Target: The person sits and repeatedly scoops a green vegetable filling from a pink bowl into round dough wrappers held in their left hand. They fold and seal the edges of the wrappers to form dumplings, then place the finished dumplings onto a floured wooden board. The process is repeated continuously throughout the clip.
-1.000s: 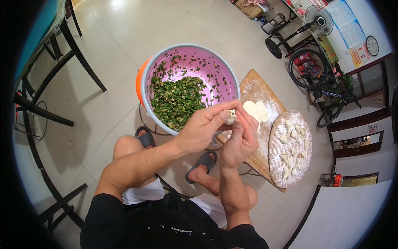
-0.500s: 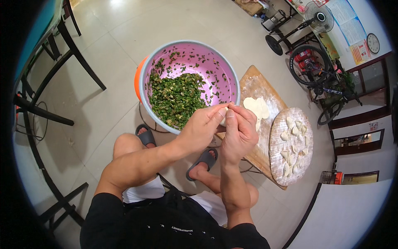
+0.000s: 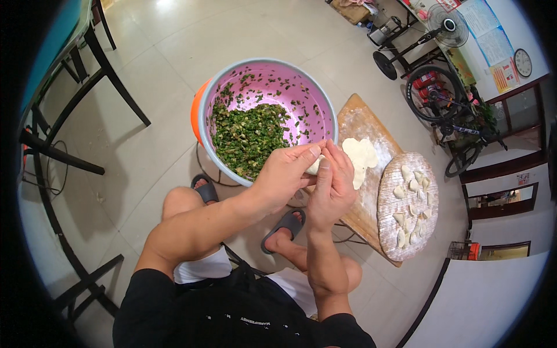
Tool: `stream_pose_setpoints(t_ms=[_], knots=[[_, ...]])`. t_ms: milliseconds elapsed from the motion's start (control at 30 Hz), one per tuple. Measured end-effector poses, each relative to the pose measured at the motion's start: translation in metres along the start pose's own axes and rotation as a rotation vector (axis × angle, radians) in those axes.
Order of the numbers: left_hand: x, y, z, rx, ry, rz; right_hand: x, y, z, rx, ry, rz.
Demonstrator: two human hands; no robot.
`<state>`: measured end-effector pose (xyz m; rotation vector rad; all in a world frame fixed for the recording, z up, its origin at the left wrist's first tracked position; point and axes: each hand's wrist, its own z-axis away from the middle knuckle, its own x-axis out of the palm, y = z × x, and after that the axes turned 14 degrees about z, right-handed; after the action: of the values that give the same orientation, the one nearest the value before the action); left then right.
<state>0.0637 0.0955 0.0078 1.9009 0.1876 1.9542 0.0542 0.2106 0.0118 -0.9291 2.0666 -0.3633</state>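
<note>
Between my two hands is a white dumpling point(image 3: 315, 166), its dough partly covered by my fingers. My left hand point(image 3: 288, 172) pinches it from the left, and my right hand point(image 3: 335, 184) closes on its other side, thumbs near each other. Both hands are above the near right rim of a pink basin point(image 3: 316, 95) with a grey-blue edge. Chopped green filling point(image 3: 249, 136) is heaped in the basin, with bits stuck to its wall. Just right of my right hand, round dough wrappers point(image 3: 361, 155) overlap on a floured wooden board point(image 3: 354, 113).
A round ribbed tray point(image 3: 391, 200) bearing several finished dumplings point(image 3: 413, 185) overlaps the board's right side. Dark chairs point(image 3: 110, 75) stand at left. A standing fan point(image 3: 447, 26) and a bicycle point(image 3: 435, 93) are at the far right. My slippered feet are below the basin.
My hands stay together and have shifted very slightly; the fingers have moved along the dumpling's edge, and more of its white dough shows between them. The view has moved a little.
</note>
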Motion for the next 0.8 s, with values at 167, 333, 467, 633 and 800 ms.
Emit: stream_pose_setpoints(t_ms=[167,333,467,633,800], knots=[[-0.005,-0.001,-0.003,-0.021,0.04,-0.136,0.003,0.0,0.001,-0.018,-0.009,0.042],[0.008,0.018,-0.001,-0.158,-0.127,-0.19,-0.009,0.009,0.0,0.25,-0.055,-0.277],[0.023,0.032,0.004,-0.234,-0.253,-0.395,-0.021,0.02,-0.003,0.348,-0.074,-0.445],[0.002,0.014,-0.004,0.011,-0.355,-0.567,-0.023,0.021,-0.011,0.308,-0.134,-0.439],[-0.001,0.011,-0.008,0.0,-0.329,-0.719,-0.032,0.023,-0.013,0.312,-0.19,-0.474]])
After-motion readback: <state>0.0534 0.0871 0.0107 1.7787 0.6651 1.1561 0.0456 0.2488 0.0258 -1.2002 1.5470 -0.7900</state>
